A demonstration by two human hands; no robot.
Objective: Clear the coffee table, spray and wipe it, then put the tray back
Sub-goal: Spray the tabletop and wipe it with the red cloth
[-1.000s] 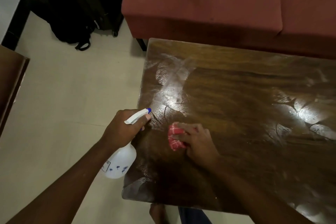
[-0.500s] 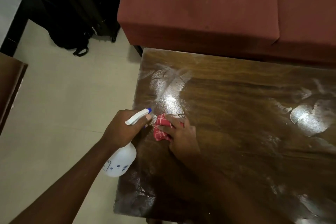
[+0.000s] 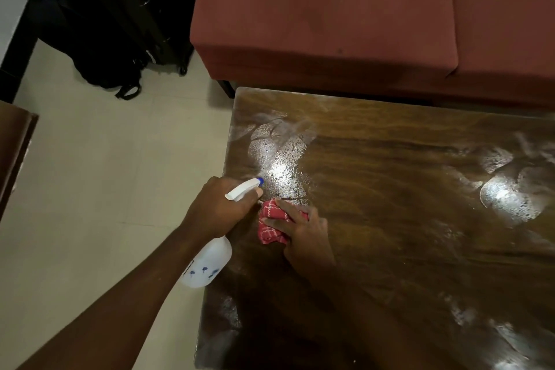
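Observation:
The dark wooden coffee table (image 3: 390, 249) fills the right side, its top wet with spray patches at the far left and at the right. My left hand (image 3: 217, 207) grips a white spray bottle (image 3: 207, 264) with a blue nozzle, held over the table's left edge and pointing at the wet patch. My right hand (image 3: 303, 230) presses a red checked cloth (image 3: 271, 224) flat on the tabletop just right of the bottle's nozzle. No tray is in view.
A red sofa (image 3: 330, 15) stands just behind the table. Black bags (image 3: 114, 18) lie on the pale tiled floor (image 3: 105, 174) at the far left. A brown piece of furniture (image 3: 15, 147) juts in at the left edge.
My right hand slid the cloth left and away from me, up beside the spray nozzle. My left hand and the bottle kept their place; the view shifted toward the sofa.

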